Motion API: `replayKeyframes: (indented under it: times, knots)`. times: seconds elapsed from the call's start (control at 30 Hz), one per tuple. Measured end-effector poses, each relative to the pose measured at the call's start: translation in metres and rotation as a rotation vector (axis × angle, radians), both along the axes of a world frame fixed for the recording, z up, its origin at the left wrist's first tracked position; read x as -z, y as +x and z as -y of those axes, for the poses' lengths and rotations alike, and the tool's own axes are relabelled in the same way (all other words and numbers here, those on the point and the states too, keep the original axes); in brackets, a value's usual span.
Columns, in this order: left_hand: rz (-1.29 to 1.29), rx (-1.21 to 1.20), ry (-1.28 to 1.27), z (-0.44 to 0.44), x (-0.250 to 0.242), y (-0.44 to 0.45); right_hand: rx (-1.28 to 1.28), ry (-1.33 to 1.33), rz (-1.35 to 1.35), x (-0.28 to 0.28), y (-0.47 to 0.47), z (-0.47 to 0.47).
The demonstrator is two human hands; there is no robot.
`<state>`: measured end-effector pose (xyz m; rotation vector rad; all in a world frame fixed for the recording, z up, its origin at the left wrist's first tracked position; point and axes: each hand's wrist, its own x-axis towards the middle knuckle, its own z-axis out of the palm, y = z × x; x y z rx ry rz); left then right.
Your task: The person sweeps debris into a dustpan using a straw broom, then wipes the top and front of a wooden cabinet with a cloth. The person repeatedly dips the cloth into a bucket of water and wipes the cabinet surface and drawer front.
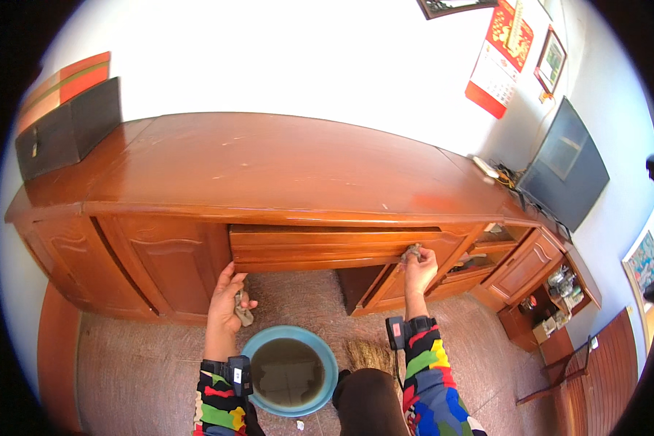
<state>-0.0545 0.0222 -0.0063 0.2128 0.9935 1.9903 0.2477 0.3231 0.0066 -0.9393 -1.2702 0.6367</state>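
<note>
A long wooden drawer front (327,248) projects slightly from under the top of a reddish-brown cabinet (283,163). My right hand (421,268) grips a crumpled grey cloth (412,252) against the right end of the drawer front. At its lower left corner is my left hand (229,300), with fingertips by the bottom edge and another greyish cloth (243,309) held in the palm under curled fingers. Below and between my arms, a light blue basin (331,364) of murky water stands on the floor.
Straw bristles (368,354) lie right of the basin, near my knee. A dark box (76,128) stands on the cabinet's left end; a television (565,166) and cables are at the right. A wooden chair (599,376) stands at lower right. Cabinet doors (166,261) flank the drawer.
</note>
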Motion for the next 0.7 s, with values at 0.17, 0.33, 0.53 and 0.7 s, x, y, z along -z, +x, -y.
replayKeyframes:
  times: [0.17, 0.33, 0.53, 0.7]
  knots:
    - [-0.025, -0.048, -0.019, -0.003, -0.002, 0.005, 0.075, -0.084, -0.235, 0.005, 0.003, -0.019]
    - [-0.053, -0.073, 0.018, -0.008, -0.006, 0.011, 0.359, 0.282, 0.146, -0.005, -0.064, 0.045]
    - [-0.006, -0.108, 0.044, -0.012, -0.005, 0.01, -0.323, 0.453, 0.518, -0.029, -0.061, 0.094]
    - [-0.029, -0.11, 0.057, -0.012, 0.001, 0.008, 0.088, 0.399, 0.329, -0.038, -0.024, 0.046]
